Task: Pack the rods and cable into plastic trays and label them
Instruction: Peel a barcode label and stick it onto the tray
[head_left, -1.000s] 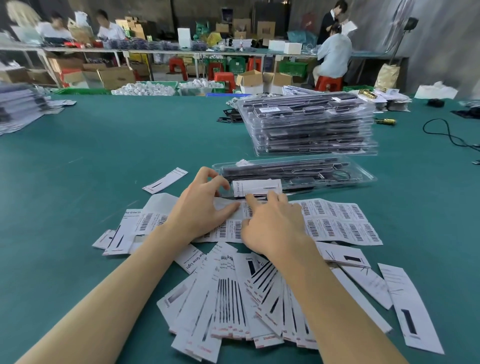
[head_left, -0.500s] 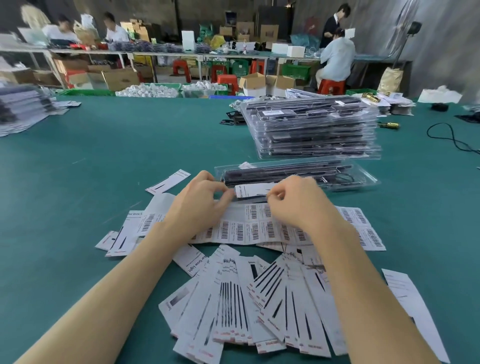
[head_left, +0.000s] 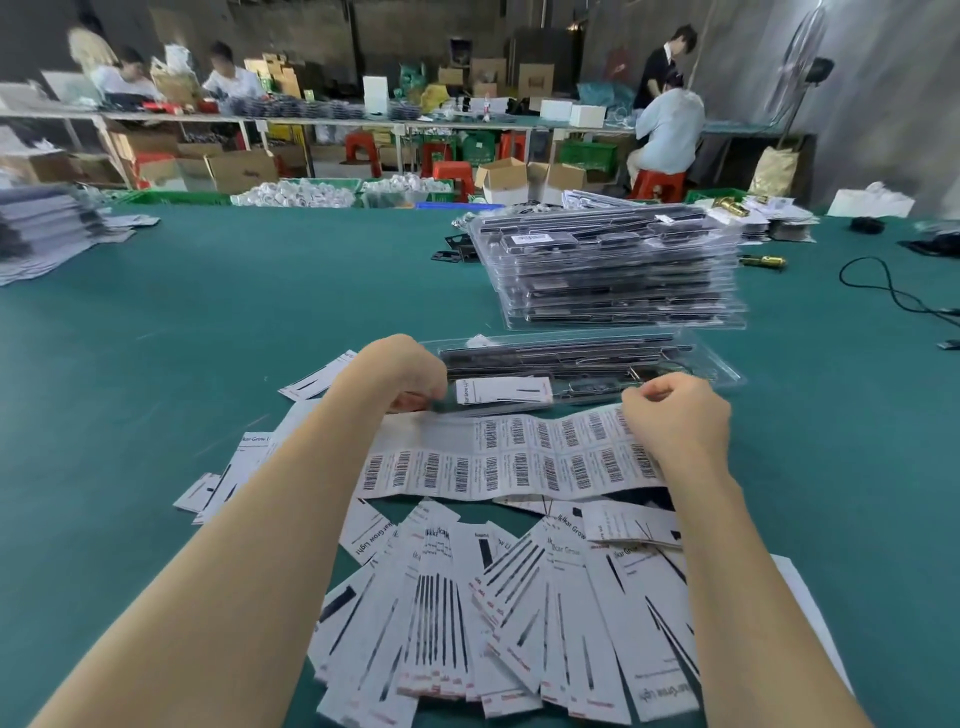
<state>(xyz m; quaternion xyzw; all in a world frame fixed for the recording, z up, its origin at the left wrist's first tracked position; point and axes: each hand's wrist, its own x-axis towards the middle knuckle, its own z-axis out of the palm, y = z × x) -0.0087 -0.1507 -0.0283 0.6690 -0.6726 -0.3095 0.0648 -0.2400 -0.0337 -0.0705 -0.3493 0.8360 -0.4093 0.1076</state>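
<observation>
Looks well into the job: big stack of filled trays (head_left: 613, 270) at the back of the green table (head_left: 260, 291), one more packed tray (head_left: 582, 364) out front with a white label (head_left: 504, 391) already on. Still missing a barcode sticker, probably. Left hand (head_left: 400, 371) pinching the far edge of the barcode sheet (head_left: 498, 460), right hand (head_left: 675, 415) curled at its right end, maybe peeling one, can't tell. Pile of loose labels (head_left: 498, 618) left nearby.
</observation>
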